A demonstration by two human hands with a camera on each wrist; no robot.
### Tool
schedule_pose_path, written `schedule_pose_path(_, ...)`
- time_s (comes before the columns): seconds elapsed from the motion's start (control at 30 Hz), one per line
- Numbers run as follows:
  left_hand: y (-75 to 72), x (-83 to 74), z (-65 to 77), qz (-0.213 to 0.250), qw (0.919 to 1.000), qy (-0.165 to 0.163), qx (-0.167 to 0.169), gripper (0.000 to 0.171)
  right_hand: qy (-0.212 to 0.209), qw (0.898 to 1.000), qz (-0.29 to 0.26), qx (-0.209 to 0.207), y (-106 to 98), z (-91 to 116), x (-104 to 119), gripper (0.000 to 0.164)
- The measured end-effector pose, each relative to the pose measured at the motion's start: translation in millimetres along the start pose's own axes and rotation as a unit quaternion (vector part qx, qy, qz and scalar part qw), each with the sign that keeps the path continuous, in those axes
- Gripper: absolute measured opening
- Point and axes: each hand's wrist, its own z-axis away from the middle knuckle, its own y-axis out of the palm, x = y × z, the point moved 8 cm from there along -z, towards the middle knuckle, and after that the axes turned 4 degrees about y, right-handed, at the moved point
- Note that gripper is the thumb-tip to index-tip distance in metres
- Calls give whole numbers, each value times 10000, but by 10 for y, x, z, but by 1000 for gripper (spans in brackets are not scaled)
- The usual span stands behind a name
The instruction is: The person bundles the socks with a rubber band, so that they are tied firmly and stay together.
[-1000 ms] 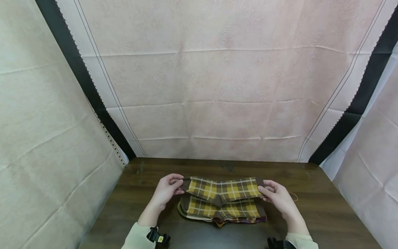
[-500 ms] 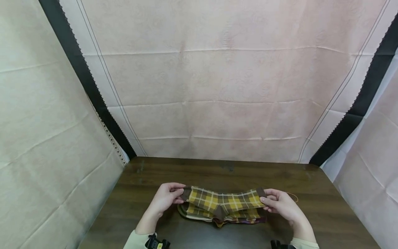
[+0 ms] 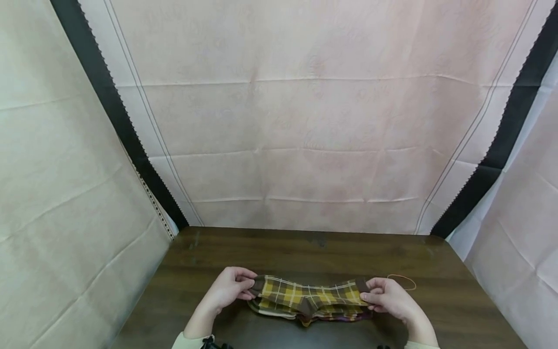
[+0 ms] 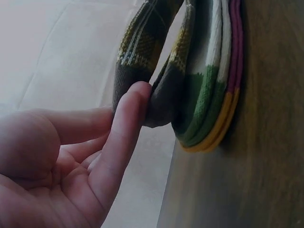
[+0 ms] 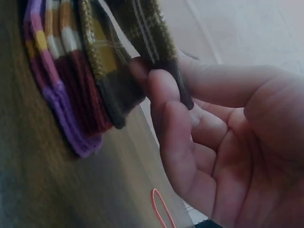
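A yellow-and-brown plaid sock (image 3: 285, 292) is stretched sideways between both hands, over a stack of folded socks (image 3: 344, 317). My left hand (image 3: 233, 287) pinches its dark brown toe (image 4: 127, 83) between thumb and fingers. At the other end, my right hand (image 3: 388, 299) pinches the dark cuff (image 5: 168, 66). The middle of the sock sags toward the stack. Beneath it, a second plaid sock (image 5: 102, 59) shows, then green, white, maroon and purple knit edges. The held sock hides most of the stack's top in the head view.
The dark wooden table (image 3: 261, 247) carries the stack near its front. A thin orange elastic loop (image 5: 153, 194) lies on the table beside my right hand. Pale fabric sheets (image 3: 305, 145) rise behind the table and along both sides.
Both hands have come down and toward me with the plaid sock, closing most of the gap to the stack. Each hand keeps its pinch. The camera view has shifted slightly.
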Motion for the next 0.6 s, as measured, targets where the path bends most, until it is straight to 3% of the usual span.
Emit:
schedule_pose_path(0.33,35,6,33,-162,9996,-181,155,24,269,9991,297,-150,35,-5,-34,34)
schedule_pose_path(0.6,28,75,14,-409,9988,-256,27,22,465,9965,561,-418,34,-30,-63,40)
